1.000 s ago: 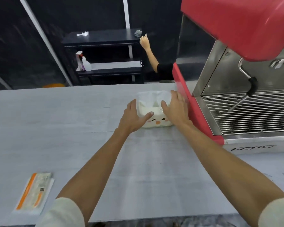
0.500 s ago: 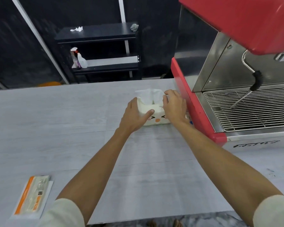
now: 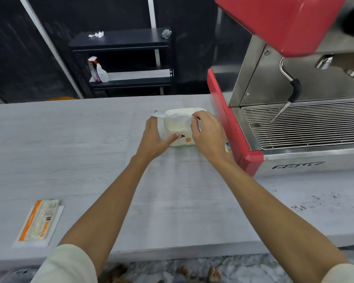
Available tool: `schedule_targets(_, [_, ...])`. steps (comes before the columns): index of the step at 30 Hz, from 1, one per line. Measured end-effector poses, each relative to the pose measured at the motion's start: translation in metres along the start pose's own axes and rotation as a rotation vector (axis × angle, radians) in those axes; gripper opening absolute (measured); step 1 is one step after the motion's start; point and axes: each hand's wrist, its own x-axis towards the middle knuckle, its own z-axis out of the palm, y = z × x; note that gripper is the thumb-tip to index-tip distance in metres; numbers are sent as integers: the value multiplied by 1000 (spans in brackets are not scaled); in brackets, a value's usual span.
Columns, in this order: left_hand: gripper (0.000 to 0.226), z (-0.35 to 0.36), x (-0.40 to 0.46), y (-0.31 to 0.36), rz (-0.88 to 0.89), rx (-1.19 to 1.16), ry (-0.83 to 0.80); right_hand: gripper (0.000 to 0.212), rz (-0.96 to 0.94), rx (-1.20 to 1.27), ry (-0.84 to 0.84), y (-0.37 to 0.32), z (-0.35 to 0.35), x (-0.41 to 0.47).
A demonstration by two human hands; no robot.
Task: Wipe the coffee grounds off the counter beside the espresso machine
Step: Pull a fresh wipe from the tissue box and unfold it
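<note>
Since half a second ago, a white tissue (image 3: 173,115) is drawn up and leftward out of the tissue box (image 3: 177,131), pinched by the right hand (image 3: 207,137). That box is steadied on the grey counter (image 3: 70,139) by the left hand (image 3: 153,139), whose thumb and fingers clasp its side, just beside the red espresso machine (image 3: 233,127). Dark coffee grounds (image 3: 315,201) are scattered on the counter in front of the machine, well apart from both hands.
</note>
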Motion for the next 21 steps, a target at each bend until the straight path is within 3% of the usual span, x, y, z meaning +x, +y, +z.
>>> schedule_targets(7, [89, -17, -37, 3, 241, 59, 110, 15, -22, 46, -40, -2, -16, -39])
schedule_targets(13, [101, -19, -56, 11, 261, 95, 83, 10, -41, 40, -43, -7, -31, -62])
schedule_targets(17, [65, -15, -68, 14, 293, 101, -10, 12, -22, 60, -96, -5, -32, -69])
schedule_targets(21, [37, -5, -79, 17, 147, -24, -147, 18, 16, 96, -152, -4, -30, -73])
